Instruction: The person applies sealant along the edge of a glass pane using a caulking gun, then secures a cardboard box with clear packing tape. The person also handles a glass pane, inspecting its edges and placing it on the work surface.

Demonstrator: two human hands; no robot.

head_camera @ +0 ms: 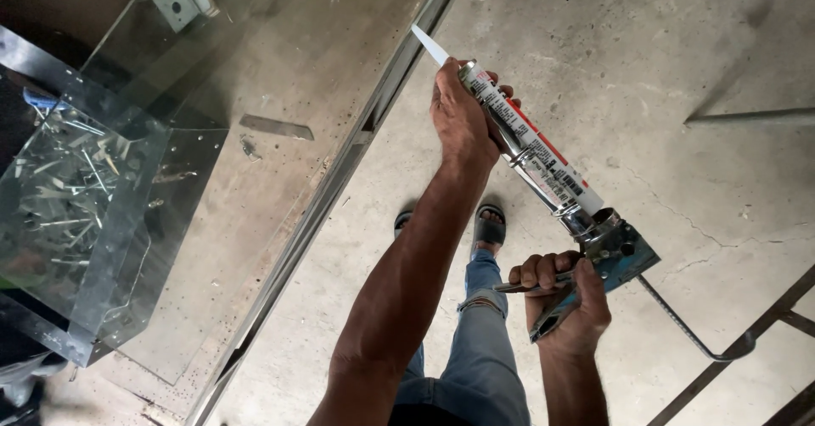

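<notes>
Two hands clamped on caulking gun [556, 188]: left hand [463, 120] steadying tube near frame's centre top, right hand [564, 294] squeezing trigger, aiming nozzle [429, 45] at metal frame edge [356, 150].

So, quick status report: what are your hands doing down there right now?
Left hand grips sealant cartridge near its front. Right hand shut on caulking gun handle and trigger. White nozzle at the metal frame edge by the glass; nothing in between.

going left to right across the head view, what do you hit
clear box of screws and nails → glass sheet → metal frame strip → left hand on the sealant tube → right hand on the blue caulking gun handle → metal bars
</notes>
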